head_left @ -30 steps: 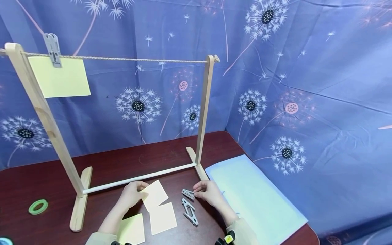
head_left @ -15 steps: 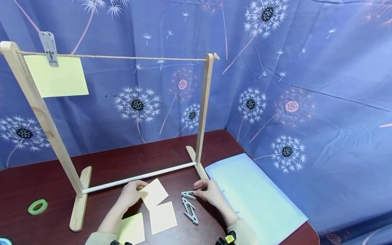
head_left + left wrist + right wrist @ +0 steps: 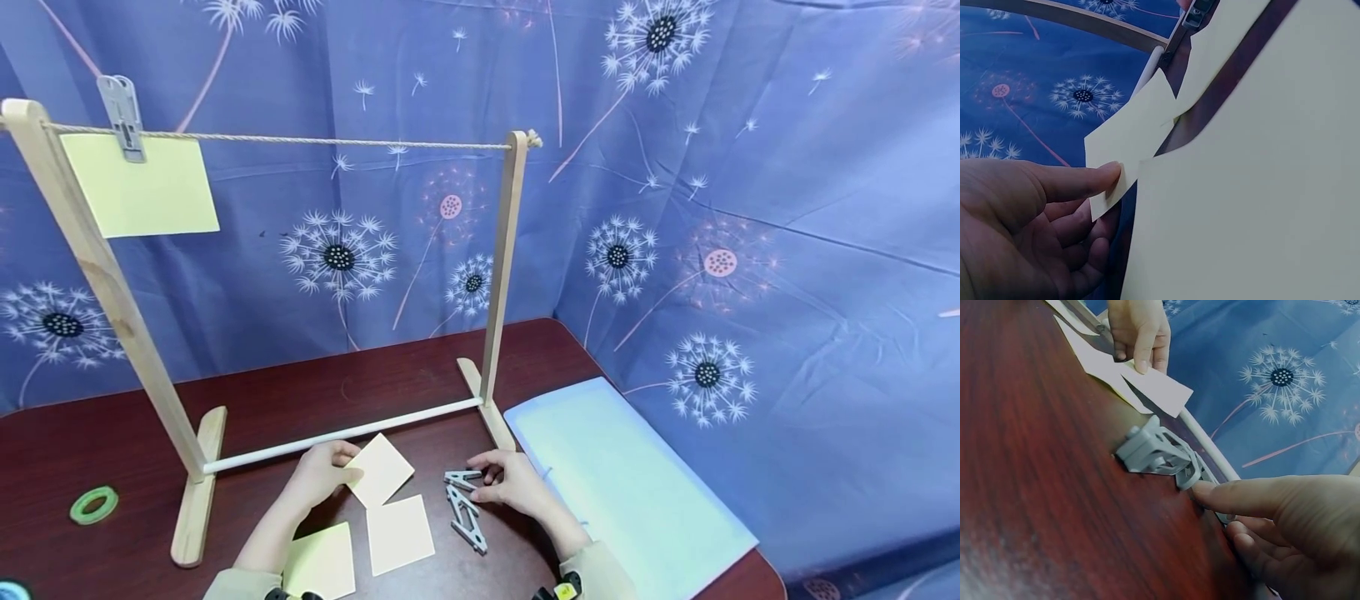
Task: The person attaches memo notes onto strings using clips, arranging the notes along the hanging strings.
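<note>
A clothesline stand is placed across the table, before a curtain hung behind the back edge. Beside its left post, a sticky note is hung from the rope by a clothespin. In front of the stand, two paper squares are laid; behind them a third square is held in the left hand. To their right, near the right hand, loose clothespins are set. Along the right edge, a flat sheet is laid.

A blue curtain printed with white and pink dandelions hangs on 2 sides of the dark red, wood-grained worktop. A large, pale blue sheet lies flat along the right edge. At the left lies 1 green ring; nearer, a bluish round item is cut off by the frame.
</note>
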The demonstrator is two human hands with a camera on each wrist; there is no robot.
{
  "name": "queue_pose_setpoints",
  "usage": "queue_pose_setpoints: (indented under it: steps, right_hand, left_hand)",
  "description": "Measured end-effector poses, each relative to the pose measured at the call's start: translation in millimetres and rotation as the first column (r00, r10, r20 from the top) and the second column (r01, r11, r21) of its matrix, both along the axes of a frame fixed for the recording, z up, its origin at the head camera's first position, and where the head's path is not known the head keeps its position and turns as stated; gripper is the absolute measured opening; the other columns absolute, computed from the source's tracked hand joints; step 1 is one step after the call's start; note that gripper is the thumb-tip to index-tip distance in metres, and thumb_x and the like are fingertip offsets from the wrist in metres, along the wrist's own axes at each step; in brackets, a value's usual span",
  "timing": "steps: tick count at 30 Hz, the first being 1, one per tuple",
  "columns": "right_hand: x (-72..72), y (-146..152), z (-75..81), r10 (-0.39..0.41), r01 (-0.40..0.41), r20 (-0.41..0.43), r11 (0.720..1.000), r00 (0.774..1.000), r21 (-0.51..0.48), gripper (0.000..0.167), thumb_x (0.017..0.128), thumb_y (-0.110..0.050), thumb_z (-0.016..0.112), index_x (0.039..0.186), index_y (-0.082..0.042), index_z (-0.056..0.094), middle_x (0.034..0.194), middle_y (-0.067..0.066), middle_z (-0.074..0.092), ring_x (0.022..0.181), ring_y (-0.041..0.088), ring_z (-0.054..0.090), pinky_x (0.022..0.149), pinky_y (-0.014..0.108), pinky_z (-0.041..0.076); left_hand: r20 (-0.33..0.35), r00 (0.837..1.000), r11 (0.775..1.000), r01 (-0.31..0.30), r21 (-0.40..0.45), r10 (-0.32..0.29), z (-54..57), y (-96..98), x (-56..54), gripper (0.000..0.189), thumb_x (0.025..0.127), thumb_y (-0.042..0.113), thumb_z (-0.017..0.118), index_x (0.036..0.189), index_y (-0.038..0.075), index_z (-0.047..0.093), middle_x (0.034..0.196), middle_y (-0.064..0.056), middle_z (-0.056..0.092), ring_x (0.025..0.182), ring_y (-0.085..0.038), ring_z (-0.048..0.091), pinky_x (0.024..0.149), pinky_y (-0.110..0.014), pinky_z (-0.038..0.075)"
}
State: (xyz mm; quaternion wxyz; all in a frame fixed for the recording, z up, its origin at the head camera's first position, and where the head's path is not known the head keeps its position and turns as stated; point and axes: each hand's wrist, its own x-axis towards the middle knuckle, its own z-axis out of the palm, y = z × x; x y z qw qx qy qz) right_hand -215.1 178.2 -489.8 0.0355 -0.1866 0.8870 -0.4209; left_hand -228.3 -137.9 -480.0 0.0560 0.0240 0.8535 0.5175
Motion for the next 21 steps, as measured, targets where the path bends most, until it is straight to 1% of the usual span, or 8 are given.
queue_pose_setpoints:
  steps: [7,9,11,14,15,17,18,21]
  right_hand:
    - [-1.8,0.5,-4.5,0.064,-0.057,-0.122,0.996,0.991,0.062,0.037,0.071,-0.007,0.083,0.106,-0.001,0.073,0.085,0.005,0.064,0.069,0.001,0.052,0.061,0.017,0.047]
    - [-1.8,-0.4,-4.9,0.065,-0.055,-0.142,0.996,0.988,0.071,0.034,0.072,-0.008,0.083,0.104,-0.002,0.073,0.085,0.003,0.063,0.069,0.001,0.052,0.061,0.017,0.046]
    - [-1.5,-1.1,-5.7,0.045,-0.038,-0.145,0.998,0.988,0.05,0.031,0.074,-0.01,0.083,0.102,-0.003,0.074,0.085,0.003,0.063,0.069,0.001,0.053,0.061,0.017,0.047]
    - [-1.2,-1.5,-7.0,0.005,-0.012,-0.136,0.999,0.991,-0.049,0.028,0.077,-0.011,0.08,0.103,-0.004,0.073,0.089,0.007,0.065,0.074,0.007,0.058,0.065,0.018,0.051]
    - [-1.1,-1.4,-6.8,-0.007,-0.006,-0.136,0.995,0.991,-0.095,0.028,0.079,-0.011,0.079,0.105,-0.004,0.073,0.092,0.008,0.066,0.076,0.01,0.061,0.067,0.019,0.052]
    - [3.0,-2.9,2.3,-0.031,0.01,-0.118,0.984,0.992,-0.177,0.029,0.081,-0.008,0.076,0.108,0.0,0.071,0.099,0.014,0.067,0.083,0.02,0.066,0.072,0.024,0.055]
    - [2.6,-1.7,1.8,-0.036,0.008,-0.126,0.976,0.991,-0.218,0.03,0.083,-0.007,0.075,0.11,0.002,0.069,0.102,0.017,0.067,0.086,0.023,0.067,0.074,0.025,0.055]
    - [1.7,0.7,0.5,-0.077,0.032,-0.127,0.944,0.989,-0.327,0.032,0.085,-0.003,0.072,0.114,0.006,0.066,0.106,0.022,0.064,0.091,0.02,0.068,0.079,0.024,0.055]
  left_hand:
    - [0.004,1.0,0.999,0.023,0.032,-0.023,-2.7,-1.7,-1.5,0.028,0.079,-0.005,0.07,0.106,-0.01,0.065,0.082,-0.009,0.07,0.051,-0.013,0.048,0.046,-0.024,0.039]
    - [-0.002,0.999,0.998,0.041,0.043,-0.041,-3.4,-2.8,-2.1,0.03,0.079,-0.005,0.069,0.108,-0.012,0.064,0.084,-0.011,0.071,0.05,-0.012,0.048,0.046,-0.023,0.04]
    - [-0.001,0.999,0.997,0.053,0.055,-0.053,-3.1,-3.6,-2.1,0.031,0.08,-0.005,0.069,0.11,-0.013,0.064,0.085,-0.013,0.071,0.05,-0.011,0.048,0.046,-0.023,0.04]
    - [-0.003,0.997,0.995,0.08,0.062,-0.08,-2.1,-5.0,-1.8,0.031,0.081,-0.005,0.068,0.11,-0.016,0.063,0.088,-0.015,0.071,0.055,-0.01,0.051,0.048,-0.023,0.041]
    - [-0.001,0.996,0.994,0.085,0.065,-0.085,-1.3,-5.5,-1.5,0.031,0.081,-0.005,0.068,0.11,-0.016,0.063,0.088,-0.015,0.071,0.057,-0.01,0.053,0.049,-0.023,0.042]
    - [-0.006,0.996,0.994,0.092,0.062,-0.092,0.3,-6.4,-1.3,0.03,0.081,-0.004,0.068,0.109,-0.015,0.064,0.089,-0.015,0.071,0.063,-0.01,0.057,0.051,-0.023,0.043]
    - [-0.006,0.996,0.994,0.094,0.057,-0.094,1.2,-6.9,-1.4,0.029,0.082,-0.004,0.068,0.108,-0.014,0.064,0.089,-0.015,0.071,0.066,-0.011,0.058,0.052,-0.023,0.044]
    - [-0.014,0.994,0.993,0.111,0.045,-0.11,5.2,-9.6,-2.7,0.026,0.083,-0.002,0.069,0.107,-0.012,0.066,0.09,-0.015,0.072,0.073,-0.012,0.062,0.058,-0.025,0.047]
